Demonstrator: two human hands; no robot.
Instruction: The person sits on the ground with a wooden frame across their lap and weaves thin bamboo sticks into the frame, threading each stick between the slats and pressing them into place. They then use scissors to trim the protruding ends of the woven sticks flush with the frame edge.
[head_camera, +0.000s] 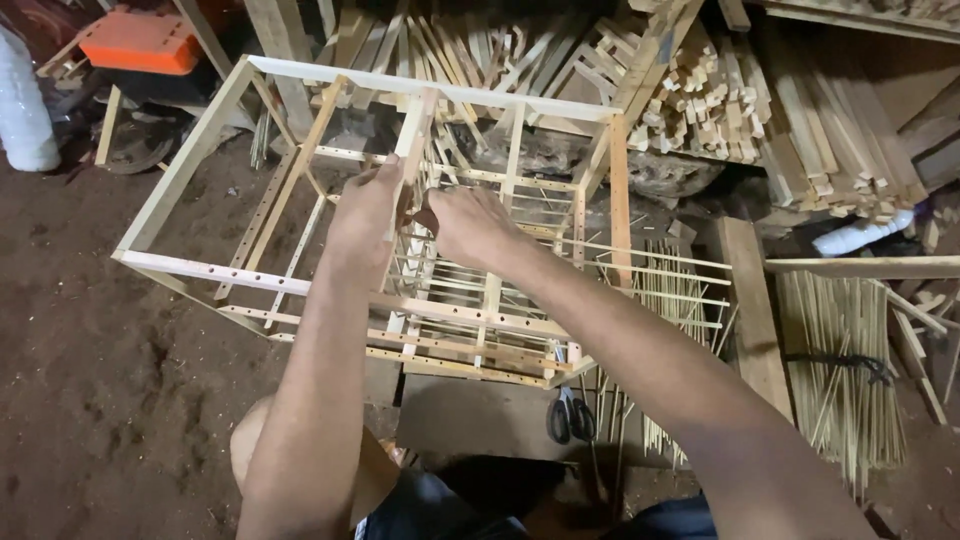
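both hands work on a wooden cage frame (300, 175): left hand (365, 215) grips a slat (415, 130), right hand (470, 225) pinches beside it, mid-fitting; next needs steady alignment.

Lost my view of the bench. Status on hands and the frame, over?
Left hand and right hand both gripping upright slat of pale wooden cage frame. Black-handled scissors below, clear of hands.

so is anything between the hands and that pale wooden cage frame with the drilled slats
Nothing visible stands in the way. The left hand and the right hand are both already at the pale wooden cage frame, at a slat in its middle. What the fingers grip is too small to tell.
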